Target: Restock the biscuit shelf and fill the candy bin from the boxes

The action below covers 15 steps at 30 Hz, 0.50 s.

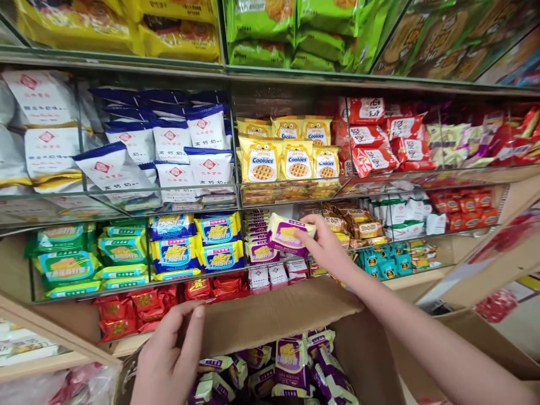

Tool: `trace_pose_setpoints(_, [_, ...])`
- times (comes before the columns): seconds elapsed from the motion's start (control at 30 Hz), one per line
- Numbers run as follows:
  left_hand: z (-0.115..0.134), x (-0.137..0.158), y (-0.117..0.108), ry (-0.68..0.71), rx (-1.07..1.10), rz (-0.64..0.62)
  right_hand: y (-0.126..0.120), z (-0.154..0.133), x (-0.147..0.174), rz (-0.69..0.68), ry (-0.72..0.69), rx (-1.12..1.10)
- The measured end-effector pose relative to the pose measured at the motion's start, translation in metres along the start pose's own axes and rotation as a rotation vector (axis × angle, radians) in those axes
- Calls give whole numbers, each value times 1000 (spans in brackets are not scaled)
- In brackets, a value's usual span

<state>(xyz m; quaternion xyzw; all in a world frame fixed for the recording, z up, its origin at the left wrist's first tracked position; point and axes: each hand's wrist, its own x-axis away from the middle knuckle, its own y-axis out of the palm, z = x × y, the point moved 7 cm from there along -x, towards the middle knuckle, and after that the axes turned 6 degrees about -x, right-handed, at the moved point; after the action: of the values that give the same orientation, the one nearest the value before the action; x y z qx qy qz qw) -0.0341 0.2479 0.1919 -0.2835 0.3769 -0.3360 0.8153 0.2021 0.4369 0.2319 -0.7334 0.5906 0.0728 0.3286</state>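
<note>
Purple-and-cream packet [283, 233]: one, in your right hand [329, 246], at the lower glass-fronted tier; it overlaps the stacked packets [258, 252] of like colours in view (contact with them cannot be told).
Right fingers: pinching the packet by its right end, label outward.
Left hand [169, 351]: yours, near the left part of the box flap [274, 315]; thumb and forefinger close together (whether they grip or touch cardboard, you cannot tell).
Cardboard box [373, 351]: one, open, below your hands.
Box contents: loose packets [291, 357], purple and cream, lying at mixed angles.
Left neighbour: yellow-and-blue packs [219, 256], stacked.
Right neighbour: brown packs [368, 225], beyond your hand.
Tier above: yellow Cookies packs [297, 158], upright, beside blue-topped white packs [207, 166].
Below, left: red packs [118, 315], behind your left hand.
</note>
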Motion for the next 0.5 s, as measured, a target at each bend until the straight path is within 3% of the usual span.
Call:
trace_pose_setpoints(0.1, [-7, -8, 12, 135, -95, -11, 31, 12, -30, -197, -62, 164])
trace_pose_setpoints(0.23, [-5, -5, 21, 206, -126, -25, 69, 21, -34, -370, -129, 335])
trace_pose_setpoints(0.37, [0, 5, 24, 269, -213, -31, 79, 35, -28, -392, -17, 386])
trace_pose_setpoints(0.5, [5, 10, 28, 341, -392, 21, 89, 35, -22, -531, 13, 256])
